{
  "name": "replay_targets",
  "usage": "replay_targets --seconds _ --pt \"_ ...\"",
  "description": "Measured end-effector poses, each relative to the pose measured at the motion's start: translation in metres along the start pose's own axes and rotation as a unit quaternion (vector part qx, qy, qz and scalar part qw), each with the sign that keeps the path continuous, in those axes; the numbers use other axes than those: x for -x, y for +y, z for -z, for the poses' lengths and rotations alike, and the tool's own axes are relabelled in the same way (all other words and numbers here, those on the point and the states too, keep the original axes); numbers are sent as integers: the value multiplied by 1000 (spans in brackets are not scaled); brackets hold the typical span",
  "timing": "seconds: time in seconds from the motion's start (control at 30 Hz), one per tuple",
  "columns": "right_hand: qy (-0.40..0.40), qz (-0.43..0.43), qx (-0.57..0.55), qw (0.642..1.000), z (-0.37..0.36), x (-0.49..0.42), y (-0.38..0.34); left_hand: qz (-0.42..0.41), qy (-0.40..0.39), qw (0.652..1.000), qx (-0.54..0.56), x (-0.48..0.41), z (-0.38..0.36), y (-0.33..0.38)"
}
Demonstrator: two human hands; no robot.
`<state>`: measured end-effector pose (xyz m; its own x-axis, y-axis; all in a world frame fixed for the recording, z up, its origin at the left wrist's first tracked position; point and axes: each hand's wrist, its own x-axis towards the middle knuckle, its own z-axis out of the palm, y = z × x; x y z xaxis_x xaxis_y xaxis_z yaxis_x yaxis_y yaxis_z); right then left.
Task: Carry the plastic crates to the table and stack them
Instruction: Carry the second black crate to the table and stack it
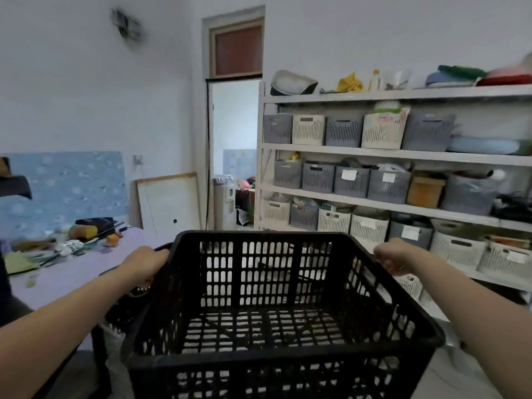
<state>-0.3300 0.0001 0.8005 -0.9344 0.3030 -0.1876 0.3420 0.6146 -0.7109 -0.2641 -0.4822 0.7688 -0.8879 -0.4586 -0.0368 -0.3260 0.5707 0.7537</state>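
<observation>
A large black slotted plastic crate (267, 286) fills the lower middle of the head view, held up in the air in front of me and empty. My left hand (144, 262) grips its left rim near the far corner. My right hand (395, 256) grips the right rim near the far corner. The table (72, 272), covered in a lilac cloth, lies to the left of the crate. Part of another dark crate (123, 309) shows just below my left hand, beside the table's edge, mostly hidden.
Paint tubes, brushes and an orange object (112, 239) clutter the table's far side. A tall shelf unit (403, 154) full of grey and cream baskets lines the right wall. An open doorway (234, 151) stands straight ahead, and a white board (169, 204) leans beside it.
</observation>
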Motion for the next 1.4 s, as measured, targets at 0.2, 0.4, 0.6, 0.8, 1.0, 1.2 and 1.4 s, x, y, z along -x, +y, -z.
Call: replay_targets --seconds 0.2,0.4,0.6,0.8,1.0,1.2,1.4 --pt "-20 20 5 1000 -37 -138 -52 18 28 999 13 -122 -50 14" --pt "-73 50 17 996 -96 -272 -153 71 57 995 44 -222 -52 29" --pt "-106 118 -6 987 -190 -350 -269 116 86 984 103 -314 -10 12" --pt "-131 170 -34 976 -307 -416 -381 137 157 969 130 -436 40 -25" --pt "-189 208 -60 958 -414 -472 -486 178 222 947 148 -534 69 -54" --pt "-230 218 -44 948 -514 -535 -563 226 252 931 134 -606 85 -94" --pt "-304 225 -3 926 -631 -613 -627 312 272 900 139 -660 77 -148"
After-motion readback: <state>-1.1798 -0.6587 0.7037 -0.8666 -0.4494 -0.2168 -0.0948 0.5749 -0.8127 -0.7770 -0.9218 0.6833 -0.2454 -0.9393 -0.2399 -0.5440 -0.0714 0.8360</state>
